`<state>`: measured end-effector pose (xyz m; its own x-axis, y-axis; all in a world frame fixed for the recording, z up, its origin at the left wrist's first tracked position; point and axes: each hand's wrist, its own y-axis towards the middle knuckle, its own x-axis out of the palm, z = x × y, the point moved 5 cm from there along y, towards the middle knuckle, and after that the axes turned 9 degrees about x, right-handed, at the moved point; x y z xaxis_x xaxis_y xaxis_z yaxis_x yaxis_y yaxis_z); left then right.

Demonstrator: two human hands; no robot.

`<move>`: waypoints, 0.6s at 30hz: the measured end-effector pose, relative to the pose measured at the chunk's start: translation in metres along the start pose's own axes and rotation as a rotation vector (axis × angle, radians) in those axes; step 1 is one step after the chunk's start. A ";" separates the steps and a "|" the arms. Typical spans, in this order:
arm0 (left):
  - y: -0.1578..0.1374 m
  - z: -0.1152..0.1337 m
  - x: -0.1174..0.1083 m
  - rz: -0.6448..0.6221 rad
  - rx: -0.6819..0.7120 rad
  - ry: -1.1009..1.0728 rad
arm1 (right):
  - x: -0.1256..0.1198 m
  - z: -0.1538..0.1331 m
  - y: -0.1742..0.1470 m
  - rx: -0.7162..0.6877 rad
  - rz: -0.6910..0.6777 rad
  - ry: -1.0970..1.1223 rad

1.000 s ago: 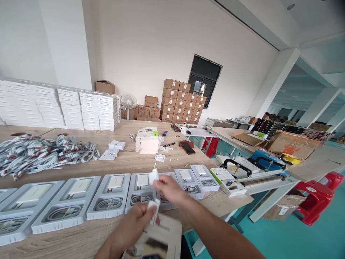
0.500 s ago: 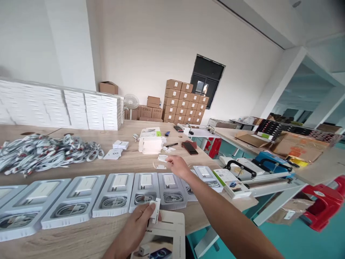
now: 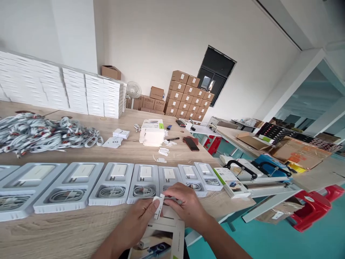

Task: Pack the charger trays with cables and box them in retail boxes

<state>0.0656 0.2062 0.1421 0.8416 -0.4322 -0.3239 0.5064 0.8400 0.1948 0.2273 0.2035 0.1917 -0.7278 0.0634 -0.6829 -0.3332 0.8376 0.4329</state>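
My left hand (image 3: 141,216) is closed on the end flap of a white packaging box (image 3: 176,230), which has a phone and charger pictured on its front. The flap stands up between thumb and fingers and carries dark lettering. Close by on the right, my right hand (image 3: 187,205) has its fingers curled against the flap's upper end; what they pinch is hidden. Beyond both hands runs a row of grey-white trays (image 3: 93,192), each holding a white charger (image 3: 146,172) and a coiled white cable (image 3: 143,191).
A heap of white cables (image 3: 48,135) lies at left, below stacked white boxes (image 3: 91,95). Flattened box sleeves (image 3: 152,133), small white scraps (image 3: 163,151) and a phone (image 3: 191,143) lie farther back. A printed box (image 3: 232,183) sits at the table's right edge, near a red stool (image 3: 309,208).
My right hand has come back from the small white scraps to the box flap beside my left hand. My left hand still grips the flap. The camera view has tilted slightly.
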 end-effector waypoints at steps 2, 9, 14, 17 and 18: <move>0.000 0.000 0.000 -0.001 0.020 0.013 | -0.001 -0.003 0.000 -0.069 0.019 -0.037; 0.003 0.002 0.001 -0.014 0.054 0.040 | 0.000 -0.007 -0.005 -0.159 0.035 -0.132; 0.003 0.007 0.001 -0.032 0.067 0.074 | 0.002 -0.003 -0.004 -0.124 0.052 -0.093; 0.003 0.007 0.001 -0.035 0.062 0.101 | 0.002 -0.001 -0.006 -0.050 0.049 -0.035; 0.003 0.007 0.002 -0.037 0.061 0.105 | 0.002 0.000 -0.007 -0.020 0.050 -0.014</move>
<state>0.0699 0.2060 0.1484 0.7998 -0.4229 -0.4261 0.5495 0.8015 0.2358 0.2281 0.1973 0.1875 -0.7353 0.1131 -0.6682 -0.3084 0.8221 0.4786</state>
